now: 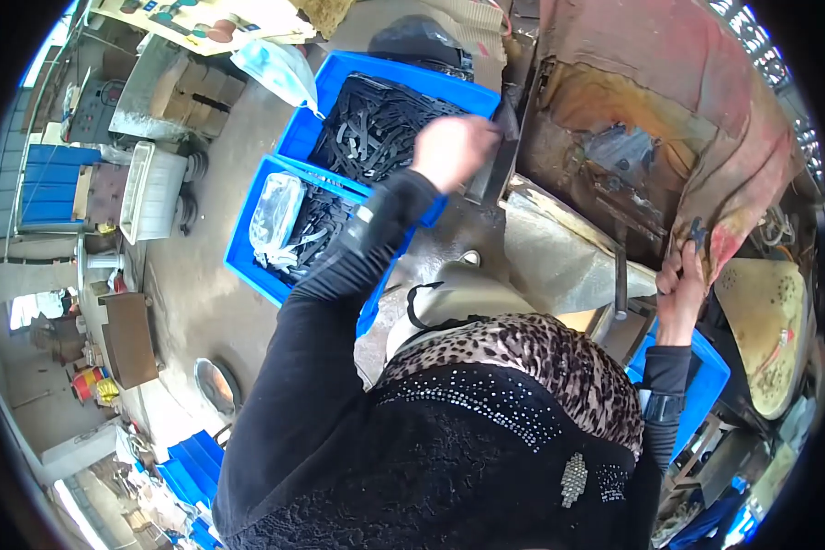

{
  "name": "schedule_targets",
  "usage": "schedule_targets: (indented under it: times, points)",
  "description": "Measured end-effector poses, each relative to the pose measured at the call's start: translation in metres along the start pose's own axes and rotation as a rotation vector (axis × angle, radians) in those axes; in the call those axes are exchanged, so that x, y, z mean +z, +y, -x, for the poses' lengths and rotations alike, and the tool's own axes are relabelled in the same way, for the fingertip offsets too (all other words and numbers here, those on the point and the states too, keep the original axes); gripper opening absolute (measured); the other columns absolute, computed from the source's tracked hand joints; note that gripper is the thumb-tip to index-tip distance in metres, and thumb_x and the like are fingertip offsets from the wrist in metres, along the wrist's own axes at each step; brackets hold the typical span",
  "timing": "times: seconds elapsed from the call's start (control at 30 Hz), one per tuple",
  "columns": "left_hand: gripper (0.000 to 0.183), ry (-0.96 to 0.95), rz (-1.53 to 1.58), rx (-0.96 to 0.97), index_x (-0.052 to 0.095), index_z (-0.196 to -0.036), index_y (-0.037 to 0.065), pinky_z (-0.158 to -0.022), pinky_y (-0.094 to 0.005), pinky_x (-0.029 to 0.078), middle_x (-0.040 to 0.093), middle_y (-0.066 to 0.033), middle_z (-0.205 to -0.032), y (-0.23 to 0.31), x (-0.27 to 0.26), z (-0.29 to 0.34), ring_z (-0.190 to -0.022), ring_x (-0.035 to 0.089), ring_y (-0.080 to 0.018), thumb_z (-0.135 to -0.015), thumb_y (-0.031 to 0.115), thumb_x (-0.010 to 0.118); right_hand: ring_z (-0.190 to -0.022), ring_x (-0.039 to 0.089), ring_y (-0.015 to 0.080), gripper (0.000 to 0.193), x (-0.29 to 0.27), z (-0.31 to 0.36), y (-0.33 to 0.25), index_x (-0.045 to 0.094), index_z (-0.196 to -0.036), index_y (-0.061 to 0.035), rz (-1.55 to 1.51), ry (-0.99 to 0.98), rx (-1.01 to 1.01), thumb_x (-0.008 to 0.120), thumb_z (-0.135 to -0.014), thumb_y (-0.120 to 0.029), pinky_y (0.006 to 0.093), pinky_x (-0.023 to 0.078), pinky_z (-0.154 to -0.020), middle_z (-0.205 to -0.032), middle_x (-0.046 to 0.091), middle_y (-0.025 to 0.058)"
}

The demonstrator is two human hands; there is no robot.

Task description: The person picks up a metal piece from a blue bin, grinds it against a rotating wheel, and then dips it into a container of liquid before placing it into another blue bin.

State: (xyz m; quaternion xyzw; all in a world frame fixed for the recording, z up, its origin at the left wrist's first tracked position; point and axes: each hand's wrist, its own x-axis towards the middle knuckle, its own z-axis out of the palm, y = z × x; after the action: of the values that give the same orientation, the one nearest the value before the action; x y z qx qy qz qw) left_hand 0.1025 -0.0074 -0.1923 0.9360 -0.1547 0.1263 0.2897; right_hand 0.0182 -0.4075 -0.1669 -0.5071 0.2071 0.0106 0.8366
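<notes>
My left hand [454, 151] is smeared by motion near the right side of a blue crate [293, 137]. Its fingers cannot be made out. Many flat, dark, strip-like metal parts [371, 124] lie heaped in that crate. At the right, my right hand [683, 284] has its fingers closed on a small dark metal piece [698, 229], which sticks up beyond the fingertips. That hand is beside a stained, reddish cloth [733, 183] draped round the opening of a machine [614, 165].
A second blue crate [238, 247], nearer me, holds similar parts and a clear plastic-wrapped bundle [278, 213]. A metal plate [559, 247] with a bar [621, 275] juts out before the machine. Another blue bin [701, 376] stands by my right forearm. A white tub [151, 197] is far left.
</notes>
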Motion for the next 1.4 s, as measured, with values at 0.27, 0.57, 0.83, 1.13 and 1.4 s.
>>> schedule_targets:
  times: [0.27, 0.57, 0.83, 1.13, 1.4]
  points:
    - [0.017, -0.242, -0.307, -0.42, 0.071, -0.081, 0.008, -0.076, -0.0442, 0.054, 0.068, -0.0165, -0.088, -0.205, -0.003, 0.07, -0.085, 0.066, -0.0362, -0.08, 0.02, 0.059, -0.042, 0.026, 0.0027, 0.018, 0.0, 0.012, -0.003, 0.06, -0.097, -0.0103, 0.253, 0.127, 0.065, 0.055, -0.099, -0.027, 0.0213, 0.017, -0.036, -0.059, 0.036, -0.0083]
    - [0.019, -0.418, -0.374, -0.625, 0.073, -0.083, 0.006, -0.08, -0.0431, 0.053, 0.069, -0.0192, -0.091, -0.232, -0.022, 0.075, -0.091, 0.066, -0.0357, -0.079, 0.019, 0.06, -0.042, 0.027, 0.0028, 0.023, -0.011, 0.016, 0.011, 0.061, -0.103, -0.0077, 0.205, 0.203, 0.077, 0.054, -0.099, -0.03, 0.0208, 0.02, -0.036, -0.058, 0.037, -0.0076]
    - [0.019, -0.023, -0.298, -0.803, 0.07, -0.094, 0.007, -0.08, -0.0435, 0.053, 0.067, -0.0204, -0.093, -0.258, -0.039, 0.091, -0.09, 0.065, -0.0372, -0.079, 0.013, 0.059, -0.041, 0.028, 0.0033, 0.024, -0.018, 0.015, 0.021, 0.061, -0.105, -0.0074, 0.158, 0.176, 0.104, 0.055, -0.098, -0.03, 0.0204, 0.021, -0.036, -0.058, 0.037, -0.0071]
    - [0.031, -0.158, -0.444, -0.34, 0.064, -0.116, 0.012, -0.099, -0.0436, 0.045, 0.056, -0.0132, -0.131, -0.269, -0.027, 0.039, -0.122, 0.051, -0.0317, -0.092, 0.028, 0.054, -0.041, 0.024, 0.0018, 0.032, 0.003, 0.031, 0.007, 0.059, -0.113, -0.0046, 0.237, 0.257, 0.13, 0.053, -0.099, -0.032, 0.0197, 0.018, -0.035, -0.056, 0.033, -0.0081]
    - [0.027, -0.375, -0.819, 0.148, 0.063, -0.11, 0.012, -0.092, -0.0418, 0.045, 0.056, -0.0116, -0.127, -0.299, -0.035, 0.049, -0.117, 0.051, -0.0321, -0.085, 0.01, 0.051, -0.049, 0.035, 0.0081, 0.072, 0.029, 0.03, -0.001, 0.051, -0.126, -0.0014, -0.22, -0.017, 0.165, 0.039, -0.093, -0.064, 0.0238, 0.032, -0.046, -0.065, 0.041, -0.0024]
